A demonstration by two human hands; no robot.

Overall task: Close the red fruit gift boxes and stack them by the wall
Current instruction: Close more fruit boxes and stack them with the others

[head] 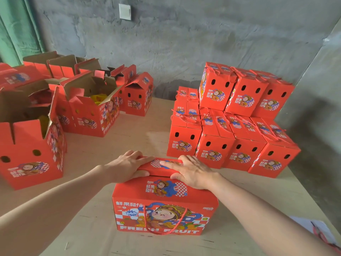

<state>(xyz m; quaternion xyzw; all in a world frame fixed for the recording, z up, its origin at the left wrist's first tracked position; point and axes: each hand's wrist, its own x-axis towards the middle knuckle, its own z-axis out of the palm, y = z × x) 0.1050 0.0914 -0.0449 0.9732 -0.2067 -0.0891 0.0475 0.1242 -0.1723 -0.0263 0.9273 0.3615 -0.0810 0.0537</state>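
**Box pinched shut, stack waits**

Left hand [127, 167] and right hand [191, 172] each close a grip on the top ridge of the box [166, 209]. It sits crosswise on the desk [138, 137]. The stack [239, 117] lies ahead-right, nearer the right hand.

One near box [166, 209]. By the wall, closed boxes [244, 97]: three on top, four fronts below, more behind. At left, at least six open boxes [88, 117]. One switch [125, 11].

Forearms are extended forward. Left hand [127, 166] and right hand [191, 172] are laid palm-down, fingertips nearly meeting; the box [166, 206] ridge is pinched under each thumb.
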